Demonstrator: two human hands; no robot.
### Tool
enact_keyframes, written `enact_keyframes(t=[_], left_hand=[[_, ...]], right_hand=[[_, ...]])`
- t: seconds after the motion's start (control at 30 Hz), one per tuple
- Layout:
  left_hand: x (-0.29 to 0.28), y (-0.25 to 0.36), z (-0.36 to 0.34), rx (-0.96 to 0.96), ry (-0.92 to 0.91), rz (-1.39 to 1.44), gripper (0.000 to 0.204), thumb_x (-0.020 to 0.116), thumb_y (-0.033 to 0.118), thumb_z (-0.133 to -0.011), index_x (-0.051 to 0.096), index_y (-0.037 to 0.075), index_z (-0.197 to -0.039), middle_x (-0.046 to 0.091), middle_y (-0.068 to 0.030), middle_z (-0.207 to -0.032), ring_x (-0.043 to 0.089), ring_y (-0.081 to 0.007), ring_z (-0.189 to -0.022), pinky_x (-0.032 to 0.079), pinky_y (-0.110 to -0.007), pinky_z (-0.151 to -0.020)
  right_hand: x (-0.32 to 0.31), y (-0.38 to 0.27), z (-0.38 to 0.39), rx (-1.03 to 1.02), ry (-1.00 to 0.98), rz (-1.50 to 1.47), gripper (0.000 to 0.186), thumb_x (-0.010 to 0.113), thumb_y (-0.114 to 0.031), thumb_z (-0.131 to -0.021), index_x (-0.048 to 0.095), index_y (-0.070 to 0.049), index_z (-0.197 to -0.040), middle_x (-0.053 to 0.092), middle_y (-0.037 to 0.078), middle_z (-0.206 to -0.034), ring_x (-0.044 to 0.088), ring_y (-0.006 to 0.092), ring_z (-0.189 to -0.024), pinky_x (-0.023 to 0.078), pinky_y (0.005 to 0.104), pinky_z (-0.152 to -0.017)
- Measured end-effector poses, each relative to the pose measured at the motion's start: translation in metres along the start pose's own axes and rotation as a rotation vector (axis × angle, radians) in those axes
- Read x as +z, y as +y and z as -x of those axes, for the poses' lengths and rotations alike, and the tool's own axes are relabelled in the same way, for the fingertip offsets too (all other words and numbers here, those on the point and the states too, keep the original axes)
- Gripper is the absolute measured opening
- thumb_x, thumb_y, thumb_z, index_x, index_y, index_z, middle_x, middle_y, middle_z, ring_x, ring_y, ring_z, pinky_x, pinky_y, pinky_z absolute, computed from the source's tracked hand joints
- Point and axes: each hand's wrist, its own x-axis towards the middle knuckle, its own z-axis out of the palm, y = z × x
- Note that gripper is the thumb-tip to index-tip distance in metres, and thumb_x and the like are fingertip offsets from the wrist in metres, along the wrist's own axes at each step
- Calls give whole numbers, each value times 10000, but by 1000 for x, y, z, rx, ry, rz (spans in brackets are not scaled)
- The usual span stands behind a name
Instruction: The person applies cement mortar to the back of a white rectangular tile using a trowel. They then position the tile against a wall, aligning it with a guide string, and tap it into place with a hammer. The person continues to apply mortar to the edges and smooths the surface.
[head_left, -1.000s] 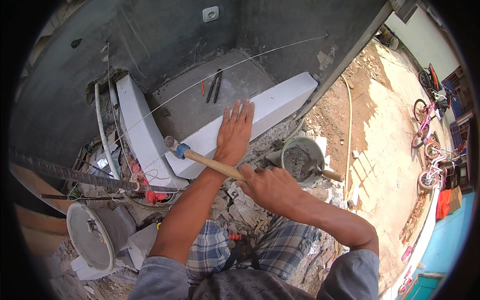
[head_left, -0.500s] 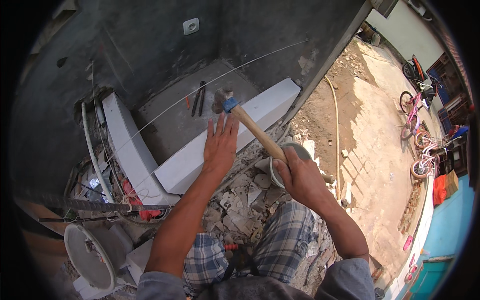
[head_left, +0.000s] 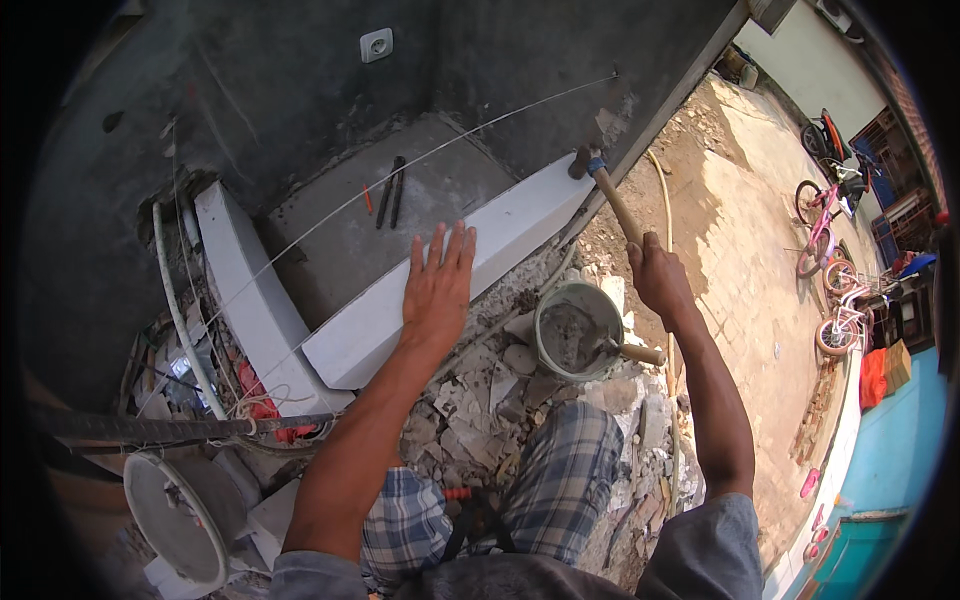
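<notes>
Seen in the head view, where a long white block (head_left: 520, 230) runs slantwise from near left to far right along the edge of a grey floor recess (head_left: 340, 235), the person's left hand (head_left: 436, 298) lies palm down over its middle, flat, fingers slightly apart and grasping nothing. The right hand (head_left: 659, 275) is wrapped around the wooden handle of a hammer (head_left: 616, 202) with a blue band below its dark head. That head is at the block's far right end; whether it touches the block is hard to tell.

A second white block (head_left: 250, 290) stretches away on the left, its near end beside the first one's left end. A thin string (head_left: 440, 142) crosses above both. On the recess floor, beyond the left hand, lie dark-handled pincers (head_left: 397, 193) with a small orange stick (head_left: 367, 199) just left of them. Near the right side, a bucket (head_left: 580, 291) of grey mortar stands beside broken rubble (head_left: 465, 425), a trowel (head_left: 640, 353) handle jutting right over its rim.
</notes>
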Motion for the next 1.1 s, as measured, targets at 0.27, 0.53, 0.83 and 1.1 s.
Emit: enact_keyframes(t=[0.27,0.53,0.83,1.1], left_hand=[[-1,2,-3,-4,-14,-10,950,803,156,-890,267,53,-1668,322,-149,-1723,267,-355,-1603,194,-561,-1314],[3,-1,-2,-16,-35,-19,917,774,156,-918,261,47,-1669,318,-156,-1723,262,-360,-1604,189,-558,-1317],[0,-3,-3,20,31,-2,850,754,107,-889,338,15,-1625,340,-190,-1703,285,-374,-1595,213,-585,-1305],[1,-18,31,-6,116,65,692,614,136,-957,395,-37,-1590,366,-276,-1667,361,-436,-1548,226,-638,-1274]], right_hand=[[16,-10,16,-28,25,1,318,504,-317,-1112,506,0,-1089,674,336,-761,678,553,-762,511,645,-710],[25,-46,55,-66,-4,22,289,530,-327,-1103,478,-43,-1120,682,305,-730,685,534,-716,525,640,-660],[-6,-95,128,-178,-70,-176,267,559,-252,-1100,523,-26,-1237,674,295,-729,680,514,-685,500,608,-598],[-40,-165,202,-320,-229,-364,254,609,-206,-1076,552,-24,-1244,682,272,-751,690,495,-717,497,580,-616]])
